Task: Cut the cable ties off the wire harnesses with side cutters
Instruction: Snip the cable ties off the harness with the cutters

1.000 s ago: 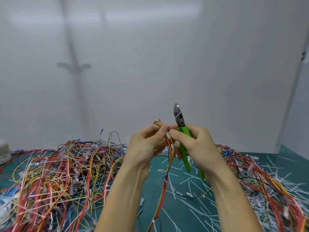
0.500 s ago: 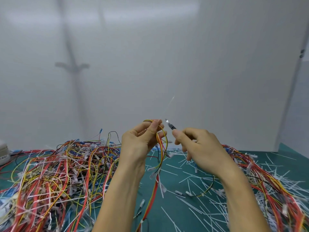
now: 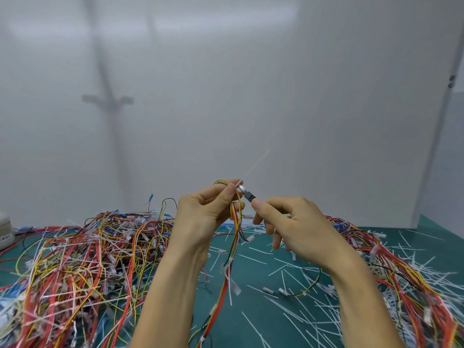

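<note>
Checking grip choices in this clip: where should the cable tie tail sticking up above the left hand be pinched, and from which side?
Probably mid-length on the cable tie tail, coming from the upper right. It slants free up and right, while its base is crowded by the left hand gripping the harness and by the nose of the side cutters in the right hand.

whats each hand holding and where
Left hand pinches the wire harness at its top loop; right hand grips the side cutters just behind the head.
</note>
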